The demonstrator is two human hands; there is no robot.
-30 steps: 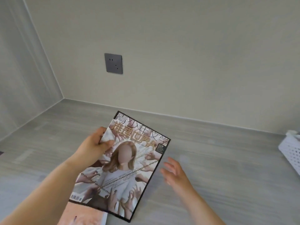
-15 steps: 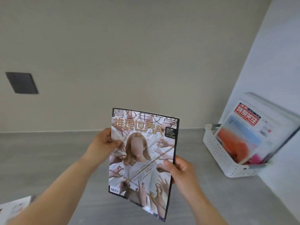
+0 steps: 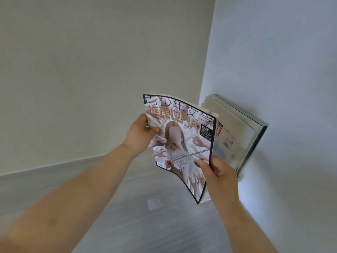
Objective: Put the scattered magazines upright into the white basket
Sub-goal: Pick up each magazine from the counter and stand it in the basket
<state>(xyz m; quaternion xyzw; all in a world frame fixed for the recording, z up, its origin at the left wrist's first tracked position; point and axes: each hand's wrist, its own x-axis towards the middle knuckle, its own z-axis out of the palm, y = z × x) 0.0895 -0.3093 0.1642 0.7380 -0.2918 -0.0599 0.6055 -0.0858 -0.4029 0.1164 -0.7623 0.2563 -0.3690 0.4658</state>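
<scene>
Steering the magazine point(image 3: 182, 143) into the basket is judged to be the step in hand. The magazine is held in the air above the worktop point(image 3: 138, 216), cover toward the camera, nearly upright and bowed along its length. Its left edge is gripped near the top by the left hand point(image 3: 140, 132), thumb on the cover. Its lower right edge is pinched by the right hand point(image 3: 218, 170), thumb in front and fingers curled behind. Just behind it, a row of magazines point(image 3: 237, 128) is seen leaning against the right-hand wall point(image 3: 282, 70). The white basket itself is hidden (presumably behind the held cover and the right hand). The bow would best be flattened first, so that the bottom edge is led in as one line. That edge should be aimed in front of the leaning row, not between its pages, and the grip released only once the edge is felt to be seated.
</scene>
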